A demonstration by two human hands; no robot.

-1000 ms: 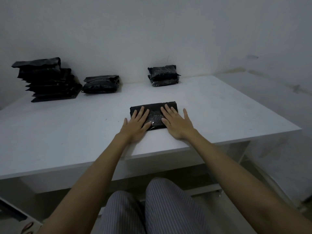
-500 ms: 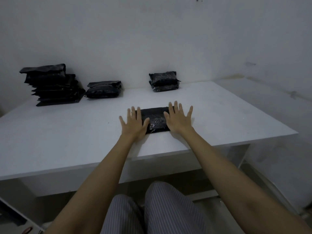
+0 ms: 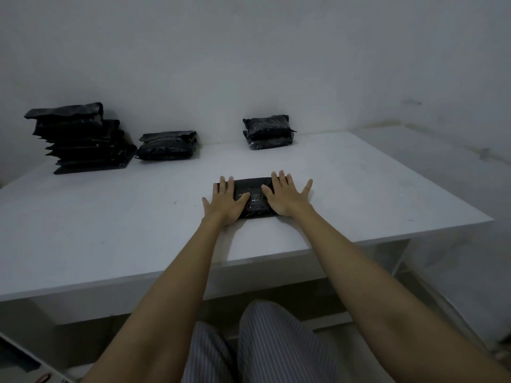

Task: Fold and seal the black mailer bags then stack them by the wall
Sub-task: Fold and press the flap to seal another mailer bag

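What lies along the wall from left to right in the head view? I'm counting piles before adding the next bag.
Tall stack of black bags → low pile of black bags → small stack of folded bags, all on the white table against the wall.

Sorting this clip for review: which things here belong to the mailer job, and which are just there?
Job: folded bag under left hand and right hand; tall stack; small pile; sealed stack.
Just there: table; wall.
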